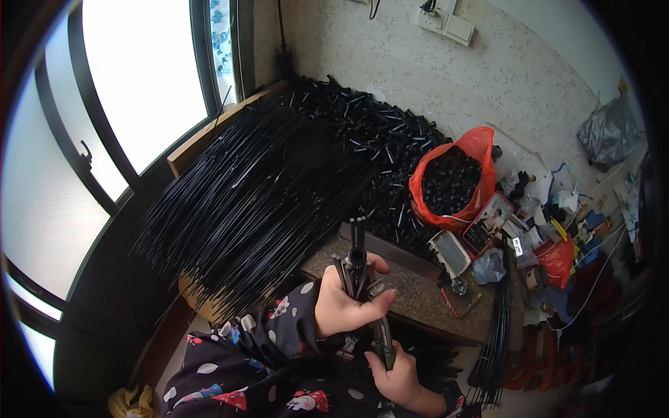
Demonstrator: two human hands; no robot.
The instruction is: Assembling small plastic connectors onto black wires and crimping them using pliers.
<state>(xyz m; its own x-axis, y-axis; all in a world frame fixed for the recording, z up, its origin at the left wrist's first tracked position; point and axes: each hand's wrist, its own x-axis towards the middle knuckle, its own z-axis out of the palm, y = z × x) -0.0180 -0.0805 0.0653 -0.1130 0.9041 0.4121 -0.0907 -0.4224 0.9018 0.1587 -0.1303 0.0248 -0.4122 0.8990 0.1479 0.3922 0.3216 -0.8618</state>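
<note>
My left hand (340, 310) is closed around several thin black rods and a short black tube (357, 259), whose round open end points up. Below it, my right hand (401, 382) is wrapped round the dark green handles of a pair of pliers (383, 343). The head of the pliers reaches up beside my left thumb, partly hidden by it, so I cannot tell what the jaws touch. Ahead of my left hand lies a wide heap of long thin black rods (244, 188).
Behind the rods spreads a pile of short black tubes (376, 129). An orange-red plastic bag (419, 182) full of small black parts stands to the right. Near it lie a phone (488, 224), a white-framed device (450, 253) and a clear bag (489, 267). More rods (491, 348) hang at the table's right.
</note>
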